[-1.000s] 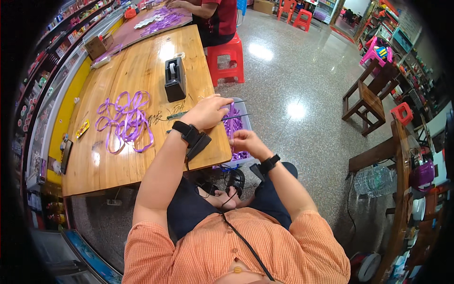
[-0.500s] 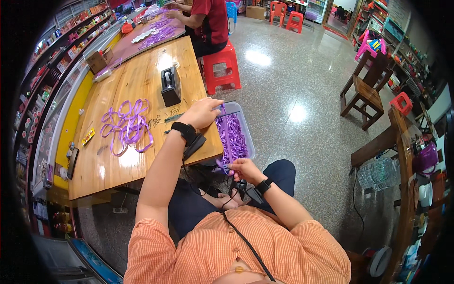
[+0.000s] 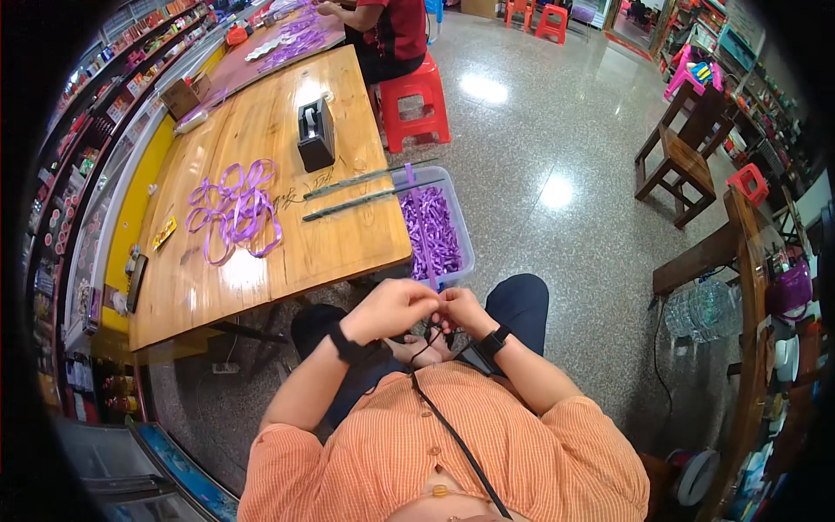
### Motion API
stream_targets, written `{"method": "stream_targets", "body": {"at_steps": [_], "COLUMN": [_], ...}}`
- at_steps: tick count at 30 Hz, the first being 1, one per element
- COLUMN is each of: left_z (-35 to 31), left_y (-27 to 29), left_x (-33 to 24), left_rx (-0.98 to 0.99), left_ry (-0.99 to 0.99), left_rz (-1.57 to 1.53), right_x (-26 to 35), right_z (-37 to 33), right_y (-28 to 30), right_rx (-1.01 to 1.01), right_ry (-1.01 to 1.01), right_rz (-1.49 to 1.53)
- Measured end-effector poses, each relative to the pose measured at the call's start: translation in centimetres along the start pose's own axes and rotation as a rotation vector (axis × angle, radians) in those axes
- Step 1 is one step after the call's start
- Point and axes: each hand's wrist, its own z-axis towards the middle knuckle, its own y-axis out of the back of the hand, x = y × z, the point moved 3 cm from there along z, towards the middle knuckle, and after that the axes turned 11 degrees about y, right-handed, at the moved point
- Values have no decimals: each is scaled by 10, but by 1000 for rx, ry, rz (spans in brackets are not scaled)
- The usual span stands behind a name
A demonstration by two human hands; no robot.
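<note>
A purple ribbon [image 3: 423,228] runs taut from two dark rods down toward me. My left hand [image 3: 396,310] and my right hand [image 3: 464,313] meet at its near end, fingers pinched together on it. Whatever else sits between the fingertips is too small to make out. The dark rods [image 3: 352,206] lie side by side on the table, their ends jutting past its right edge. Below the ribbon stands a clear plastic bin [image 3: 467,239] full of short purple ribbon pieces [image 3: 435,228].
On the wooden table [image 3: 339,252] are a loose heap of purple ribbon [image 3: 235,213], a black tape dispenser [image 3: 315,135] and a small yellow packet [image 3: 164,233]. A person in red [image 3: 396,35] sits on a red stool [image 3: 417,104] at the far end. A wooden chair [image 3: 683,157] stands to the right.
My left hand has come back from the rods at the table edge to join my right hand. The ribbon now stretches from the rods to both hands.
</note>
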Motion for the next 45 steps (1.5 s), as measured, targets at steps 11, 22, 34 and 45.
{"method": "stream_targets", "body": {"at_steps": [11, 22, 34, 45], "left_z": [93, 45, 31, 55], "left_y": [-20, -18, -52, -53], "left_x": [81, 58, 71, 96], "left_rx": [-385, -609, -642, -565], "left_ry": [24, 64, -64, 56], "left_rz": [-450, -81, 1, -175], "right_x": [-2, 13, -5, -12], "right_z": [-10, 2, 5, 5], "right_y": [-4, 4, 11, 9], "right_rx": [-6, -34, -49, -27], "right_ry": [7, 49, 24, -33], "right_rz": [65, 78, 55, 60]}}
